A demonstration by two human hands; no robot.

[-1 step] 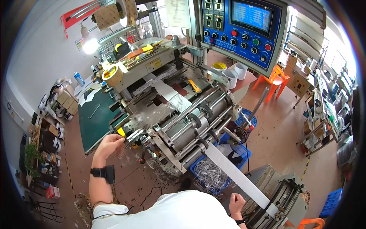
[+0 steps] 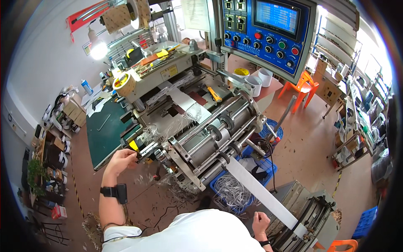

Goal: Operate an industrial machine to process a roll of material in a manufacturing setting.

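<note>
My left hand (image 2: 121,161) is closed in a pinch beside the left end of a roller machine (image 2: 201,151). What sits between its fingertips is too small to make out. Thin, pale strands (image 2: 145,179) show blurred below that hand, and a tangle of clear strands (image 2: 151,132) lies on the machine's left side. More wispy strands (image 2: 191,115) stretch over the bed toward the rollers. Low on the right, my right hand (image 2: 261,222) is curled into a loose fist, with nothing visible in it. Beside it a white strip (image 2: 260,195) runs from the rollers down to a lower unit (image 2: 310,227).
Under the rollers stands a blue crate (image 2: 268,170) full of shredded strands (image 2: 235,192). A blue control panel (image 2: 268,33) hangs at the upper right. A yellow cutter (image 2: 214,94) rests on the machine bed. Orange chair (image 2: 300,90) and dark cables (image 2: 168,210) are on the floor.
The clear strands have shifted: those by my left hand have dropped lower and the tangle on the machine has drawn together. Both hands stay almost in place.
</note>
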